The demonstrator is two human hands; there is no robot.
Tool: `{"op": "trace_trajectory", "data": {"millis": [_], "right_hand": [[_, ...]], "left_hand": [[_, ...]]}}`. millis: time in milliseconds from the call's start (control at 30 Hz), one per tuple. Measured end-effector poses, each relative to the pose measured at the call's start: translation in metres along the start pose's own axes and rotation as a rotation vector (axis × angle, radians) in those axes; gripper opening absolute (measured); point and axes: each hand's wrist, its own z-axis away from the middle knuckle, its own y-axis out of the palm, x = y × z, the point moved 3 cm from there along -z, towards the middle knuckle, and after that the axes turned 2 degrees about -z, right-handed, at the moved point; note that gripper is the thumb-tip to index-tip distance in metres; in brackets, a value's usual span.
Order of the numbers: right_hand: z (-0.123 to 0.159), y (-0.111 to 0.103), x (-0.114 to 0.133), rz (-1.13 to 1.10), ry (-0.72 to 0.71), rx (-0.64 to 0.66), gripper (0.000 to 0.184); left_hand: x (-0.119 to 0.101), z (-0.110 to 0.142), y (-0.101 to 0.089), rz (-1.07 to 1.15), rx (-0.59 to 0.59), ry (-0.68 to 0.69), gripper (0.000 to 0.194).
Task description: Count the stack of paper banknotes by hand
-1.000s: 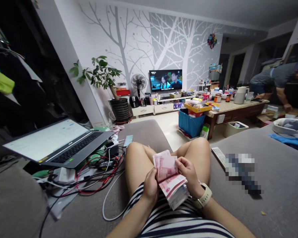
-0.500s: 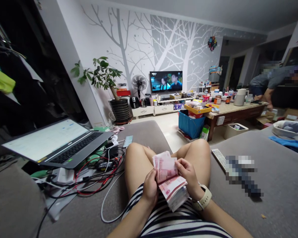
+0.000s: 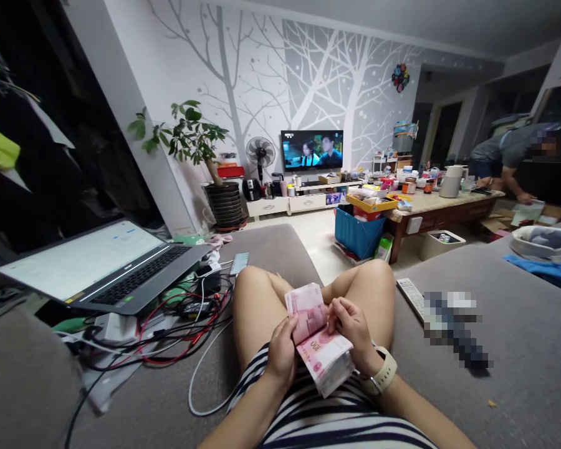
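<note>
A thick stack of pink 100 banknotes (image 3: 325, 358) lies in front of my lap, its upper notes folded back and standing up towards the television. My left hand (image 3: 283, 352) is closed on the stack's left side, with the thumb pressed on the notes near the fold. My right hand (image 3: 350, 324), a pale-strapped watch (image 3: 381, 372) on its wrist, is at the right edge of the stack. Its fingers are curled together by the fold; whether a note sits between them is hidden.
Left of my legs, an open laptop (image 3: 116, 268) stands beside tangled cables (image 3: 182, 330) and a phone (image 3: 240, 264). On the right lie a pale remote (image 3: 411, 298) and blurred dark objects. Beyond are a blue bin (image 3: 358, 234), a cluttered table (image 3: 430, 209) and a bending person (image 3: 509, 156).
My right hand's fingers have left the raised note's upper right corner and curled in lower. The note has swung onto the folded-back part. The far person now has a pale sheet at the hand.
</note>
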Motion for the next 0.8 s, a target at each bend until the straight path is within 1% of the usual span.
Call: {"op": "trace_trajectory", "data": {"millis": [67, 233, 333, 500, 600, 700, 800], "right_hand": [[0.0, 0.0, 0.001, 0.017, -0.004, -0.025, 0.044], [-0.002, -0.003, 0.006, 0.08, -0.074, -0.141, 0.041], [-0.003, -0.004, 0.004, 0.097, -0.067, -0.131, 0.04], [-0.002, -0.004, 0.002, 0.131, -0.052, -0.1, 0.04], [-0.001, -0.003, 0.005, 0.139, -0.055, -0.105, 0.039], [-0.001, -0.002, 0.007, 0.138, -0.041, -0.102, 0.038], [-0.001, -0.002, 0.008, 0.128, -0.047, -0.1, 0.038]], "left_hand": [[-0.001, 0.002, 0.002, 0.019, 0.011, -0.02, 0.022], [0.002, 0.003, 0.003, 0.05, 0.079, -0.09, 0.028], [0.003, 0.004, 0.003, 0.045, 0.097, -0.101, 0.029], [0.001, 0.004, 0.004, 0.022, 0.09, -0.074, 0.03], [0.002, 0.002, 0.001, -0.01, 0.059, -0.037, 0.028], [0.004, -0.003, -0.006, -0.049, -0.014, 0.021, 0.027], [0.007, -0.006, -0.011, -0.031, -0.054, 0.03, 0.029]]}}
